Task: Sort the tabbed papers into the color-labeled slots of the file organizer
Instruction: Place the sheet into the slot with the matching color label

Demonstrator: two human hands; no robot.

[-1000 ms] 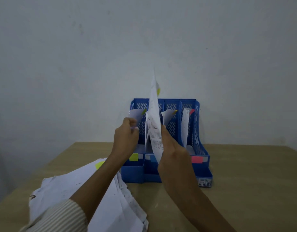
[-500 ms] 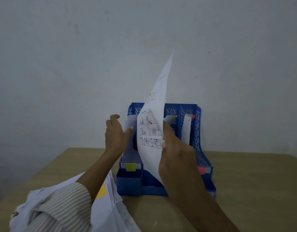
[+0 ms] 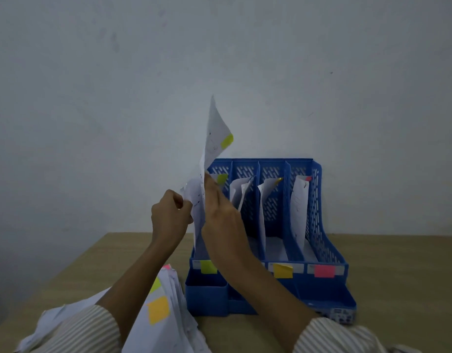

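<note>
The file organizer (image 3: 319,225) beyond the hands was blue, labelled yellow-green (image 3: 208,266), yellow (image 3: 283,270) and pink (image 3: 324,271). The white sheet (image 3: 214,133) above them bore a yellow-green tab (image 3: 227,141). Both sleeves (image 3: 87,329) were striped.

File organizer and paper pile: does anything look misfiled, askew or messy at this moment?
Nothing looks misfiled. The sheet in both hands carries a lime tab and sits over the lime-labeled slot of the file organizer. Only the unsorted pile looks untidy, fanned out unevenly.

Right forearm (image 3: 247,266) hides the second slot's label
</note>
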